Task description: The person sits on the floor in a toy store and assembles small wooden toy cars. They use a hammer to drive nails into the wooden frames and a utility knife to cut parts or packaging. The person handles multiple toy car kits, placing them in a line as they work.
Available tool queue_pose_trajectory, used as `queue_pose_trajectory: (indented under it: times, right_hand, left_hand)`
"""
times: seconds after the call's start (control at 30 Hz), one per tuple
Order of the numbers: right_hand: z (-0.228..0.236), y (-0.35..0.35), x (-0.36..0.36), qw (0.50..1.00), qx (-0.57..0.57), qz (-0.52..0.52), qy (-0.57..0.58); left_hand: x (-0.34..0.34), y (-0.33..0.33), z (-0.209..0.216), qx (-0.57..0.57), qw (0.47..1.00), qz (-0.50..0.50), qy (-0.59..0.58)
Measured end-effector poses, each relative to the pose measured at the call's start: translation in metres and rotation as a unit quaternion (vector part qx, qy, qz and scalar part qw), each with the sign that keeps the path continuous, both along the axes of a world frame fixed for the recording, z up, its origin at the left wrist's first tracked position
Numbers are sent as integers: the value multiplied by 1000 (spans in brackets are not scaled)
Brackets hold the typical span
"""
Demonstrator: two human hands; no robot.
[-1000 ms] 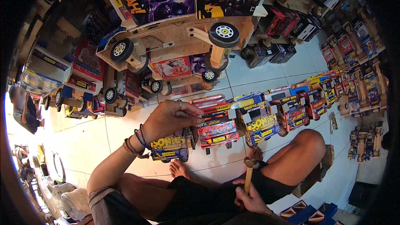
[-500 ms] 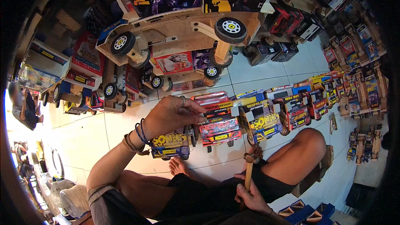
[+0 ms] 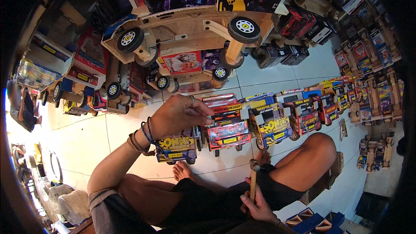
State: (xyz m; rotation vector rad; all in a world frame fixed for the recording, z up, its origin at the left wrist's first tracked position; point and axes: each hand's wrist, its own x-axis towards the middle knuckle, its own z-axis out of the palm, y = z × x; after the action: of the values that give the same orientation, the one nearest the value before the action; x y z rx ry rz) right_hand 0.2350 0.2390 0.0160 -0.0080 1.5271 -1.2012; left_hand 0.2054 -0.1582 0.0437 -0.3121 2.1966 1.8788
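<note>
- There are two bare hands, one hammer and many toy trucks. Five trucks in the row are easy to count; the rest crowd together at the right.
- The left hand (image 3: 177, 115) is narrow, with thumb and fingertips close together. One cannot tell if something tiny is between them.
- A red toy truck (image 3: 228, 134) is just beside those fingertips, to their right. One cannot tell if they touch it.
- The right hand (image 3: 256, 206) holds the hammer (image 3: 253, 180) by its smooth, round wooden handle. The hammer's head points to the far side, past the fist, and sits near and to the right of the left hand.
- One blue-and-yellow truck (image 3: 175, 149) is on the near side of the left hand, partly behind the wrist. Another blue-and-yellow truck (image 3: 274, 125) is right of the red one.
- The trucks look boxy and shiny, with round dark wheels.
- Farther off, a big truck body (image 3: 190, 34) of plain pale wood shows four fat black wheels (image 3: 244, 27).
- Two bare feet (image 3: 183, 171) are on flat, pale floor tiles (image 3: 86, 143).
- Blue boxes (image 3: 310, 224) with pale wooden edges are at the near right.
</note>
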Motion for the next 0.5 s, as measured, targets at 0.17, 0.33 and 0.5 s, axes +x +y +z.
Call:
queue_pose_trajectory:
  times: [0.17, 0.33, 0.5]
  right_hand:
    - [2, -1, 4, 999, 15, -9, 49]
    - [16, -4, -23, 981, 11, 11, 193]
    - [40, -22, -74, 906, -42, 40, 420]
  left_hand:
    - [1, -1, -3, 13, 1000, 1, -9]
    - [-1, 0, -2, -27, 1000, -10, 1]
    - [0, -1, 7, -17, 997, -2, -70]
